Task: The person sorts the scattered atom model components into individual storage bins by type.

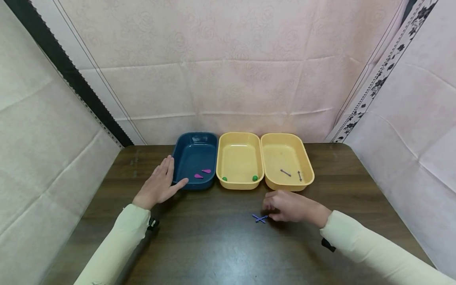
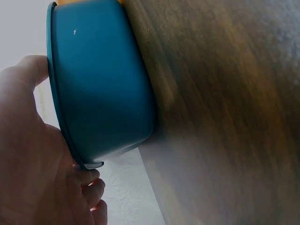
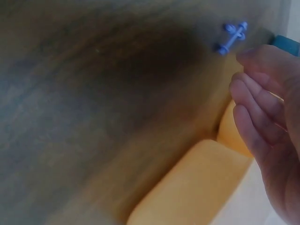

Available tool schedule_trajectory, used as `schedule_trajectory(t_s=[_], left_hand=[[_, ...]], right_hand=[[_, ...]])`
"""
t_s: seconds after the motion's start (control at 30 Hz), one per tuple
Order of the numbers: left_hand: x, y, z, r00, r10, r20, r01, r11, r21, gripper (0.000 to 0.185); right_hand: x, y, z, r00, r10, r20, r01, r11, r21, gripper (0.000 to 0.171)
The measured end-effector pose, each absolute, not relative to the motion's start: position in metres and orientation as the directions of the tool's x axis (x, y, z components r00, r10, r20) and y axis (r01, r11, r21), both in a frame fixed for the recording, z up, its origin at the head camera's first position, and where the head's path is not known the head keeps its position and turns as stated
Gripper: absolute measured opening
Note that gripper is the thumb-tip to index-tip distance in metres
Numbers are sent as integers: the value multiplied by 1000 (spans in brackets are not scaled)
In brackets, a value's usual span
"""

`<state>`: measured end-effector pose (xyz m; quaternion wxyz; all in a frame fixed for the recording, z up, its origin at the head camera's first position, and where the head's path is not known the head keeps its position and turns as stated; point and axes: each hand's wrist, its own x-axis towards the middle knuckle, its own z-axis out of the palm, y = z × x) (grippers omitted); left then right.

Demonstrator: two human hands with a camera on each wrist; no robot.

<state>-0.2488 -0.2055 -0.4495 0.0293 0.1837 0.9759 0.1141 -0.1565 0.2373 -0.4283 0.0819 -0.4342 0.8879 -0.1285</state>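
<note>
My left hand rests at the left rim of the blue tray, fingers straight and thumb over the near corner. In the left wrist view, thumb and palm lie along the rim. My right hand is low over the table, its fingers loosely bent and its thumb side closest to crossed blue-violet knob-ended sticks. In the right wrist view these small sticks lie just beyond the thumb and index fingertips, with a gap showing between. Two magenta teardrop-shaped pieces lie in the blue tray.
Right of the blue tray, a middle yellow tray holds two green balls. The right yellow tray contains two thin purple knob-ended sticks. All three stand side by side on the brown wooden table, before pale cloth walls.
</note>
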Motion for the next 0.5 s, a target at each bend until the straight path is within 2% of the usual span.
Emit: schedule_trajectory(t_s=[0.5], left_hand=[[-246,-203,-446,-935,354,-27,338,911,237,107]], right_hand=[[-157,232,-453,-611,-790,-38,-742,589,-321,11]])
